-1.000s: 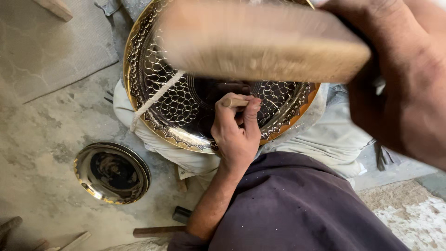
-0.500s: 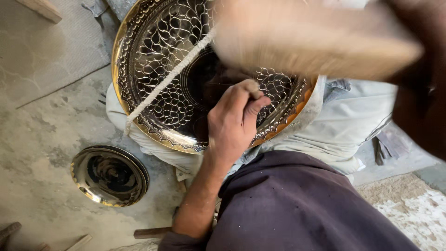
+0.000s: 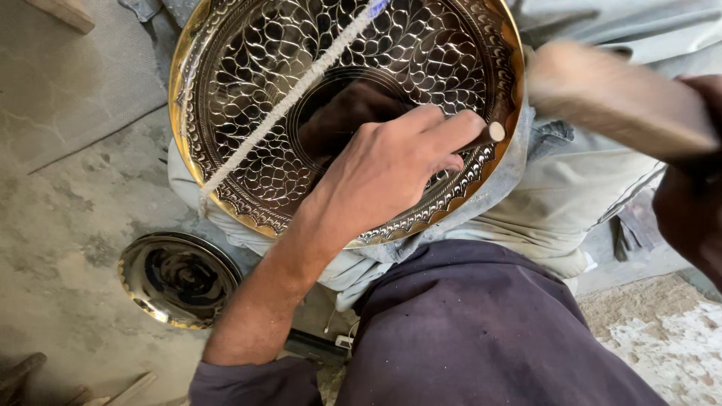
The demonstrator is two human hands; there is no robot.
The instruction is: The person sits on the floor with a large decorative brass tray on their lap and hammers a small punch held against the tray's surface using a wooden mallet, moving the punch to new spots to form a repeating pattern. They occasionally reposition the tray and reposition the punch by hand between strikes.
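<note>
A large round brass tray [image 3: 248, 98] with an engraved leaf pattern rests on my lap over pale cloth [image 3: 571, 203]. A white cord [image 3: 293, 90] crosses it diagonally. My left hand [image 3: 383, 169] lies on the tray's lower right part, fingers closed around a small metal chisel [image 3: 487, 137] whose flat top pokes out by the rim. My right hand [image 3: 692, 195], dark and blurred at the right edge, grips a wooden mallet [image 3: 617, 98] raised to the right of the tray, above the chisel's level.
A smaller round brass plate [image 3: 177, 278] lies on the concrete floor at lower left. Wooden pieces [image 3: 22, 376] sit at the bottom left corner and top left. Dark tools [image 3: 624, 233] lie by my right leg. A pale mat [image 3: 662, 338] is at lower right.
The mallet has swung from over the tray's middle to the right side. The view has closed in on the tray. My left hand has slid right, toward the rim, with the chisel.
</note>
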